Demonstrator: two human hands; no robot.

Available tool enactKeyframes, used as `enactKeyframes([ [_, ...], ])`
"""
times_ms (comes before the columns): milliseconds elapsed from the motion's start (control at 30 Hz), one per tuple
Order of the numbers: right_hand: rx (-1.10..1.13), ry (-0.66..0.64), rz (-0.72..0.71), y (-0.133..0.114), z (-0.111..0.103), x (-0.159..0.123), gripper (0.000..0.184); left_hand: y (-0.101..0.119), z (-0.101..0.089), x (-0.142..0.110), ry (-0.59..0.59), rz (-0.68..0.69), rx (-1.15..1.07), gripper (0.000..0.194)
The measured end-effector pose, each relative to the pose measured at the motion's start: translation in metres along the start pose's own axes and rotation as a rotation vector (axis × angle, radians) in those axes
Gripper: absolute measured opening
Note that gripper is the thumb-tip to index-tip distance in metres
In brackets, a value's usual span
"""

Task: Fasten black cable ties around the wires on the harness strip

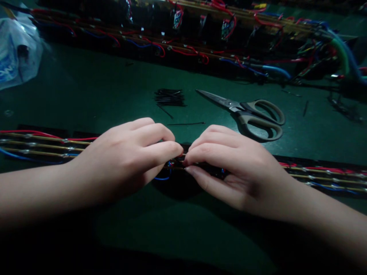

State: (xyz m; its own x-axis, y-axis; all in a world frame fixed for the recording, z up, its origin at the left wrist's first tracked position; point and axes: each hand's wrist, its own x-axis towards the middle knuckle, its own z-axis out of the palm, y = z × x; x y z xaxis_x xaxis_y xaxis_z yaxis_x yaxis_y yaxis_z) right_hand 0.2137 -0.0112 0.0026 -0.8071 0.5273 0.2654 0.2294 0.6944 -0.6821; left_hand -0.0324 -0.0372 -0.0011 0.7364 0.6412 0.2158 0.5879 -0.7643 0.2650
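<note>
A long black strip with brass-coloured rods (43, 147) and red and blue wires runs across the table under both hands. Over its middle, my left hand (129, 152) is bent with thumb and forefinger pinched together. My right hand (235, 168) meets it from the other side, its thumb and fingertips closed close to the left fingertips. Whatever the fingers grip is too small and too hidden to name. Below my left fingertips a blue wire (163, 178) loops out from the strip. Just beyond the hands lies a single thin black strip, perhaps a cable tie (186, 123).
Scissors (235, 107) with grey-black handles lie beyond my right hand. Left of them is a pile of thin black ties (169, 97). More wired strips (183, 46) stretch along the back of the green table (94, 84). A plastic bag (20, 53) sits at the far left.
</note>
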Motion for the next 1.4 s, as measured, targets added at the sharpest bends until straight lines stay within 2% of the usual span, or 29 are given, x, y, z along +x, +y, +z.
enactKeyframes([
  [267,0.026,-0.008,-0.001,0.0013,-0.0007,-0.0003,0.014,0.0007,0.001,0.0008,-0.019,-0.001,0.004,0.011],
  [1400,0.015,-0.004,0.008,0.0004,-0.0017,-0.0016,0.012,0.0008,-0.0003,0.0014,-0.03,-0.001,0.004,0.012],
])
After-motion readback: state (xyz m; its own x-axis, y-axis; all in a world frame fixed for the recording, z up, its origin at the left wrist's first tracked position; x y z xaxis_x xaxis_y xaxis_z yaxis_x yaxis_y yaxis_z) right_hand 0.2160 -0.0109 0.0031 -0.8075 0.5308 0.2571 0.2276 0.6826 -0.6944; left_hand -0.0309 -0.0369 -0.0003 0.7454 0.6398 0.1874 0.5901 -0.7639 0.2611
